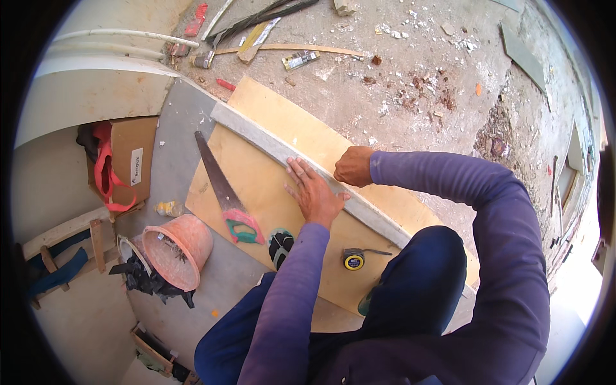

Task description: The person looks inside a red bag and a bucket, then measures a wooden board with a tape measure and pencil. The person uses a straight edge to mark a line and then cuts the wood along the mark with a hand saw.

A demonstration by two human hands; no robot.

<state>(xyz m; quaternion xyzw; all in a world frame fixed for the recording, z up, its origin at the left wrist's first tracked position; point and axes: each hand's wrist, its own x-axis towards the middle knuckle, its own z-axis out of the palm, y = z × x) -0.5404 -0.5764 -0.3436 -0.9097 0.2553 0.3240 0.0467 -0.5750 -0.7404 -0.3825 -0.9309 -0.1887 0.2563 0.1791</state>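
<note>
A long grey straight bar (269,142) lies diagonally across a light wooden board (276,109). My left hand (317,196) presses on the bar, its fingers stretched out and thumb spread. Just past the bar's far edge, my right hand (354,167) rests low over the board, fingers curled closed; whatever is inside them is hidden. A hand saw (221,183) with a pink and green handle lies on the board, left of my left hand. Near my right knee sits a black and yellow tape measure (353,259) with a dark strap.
Left of the board stand a pinkish bucket (186,247) with black plastic beside it and a cardboard box (131,160) with a red strap. Rubble (443,96) litters the floor beyond, along with a thin wooden strip (301,47). My legs flank the board's near side.
</note>
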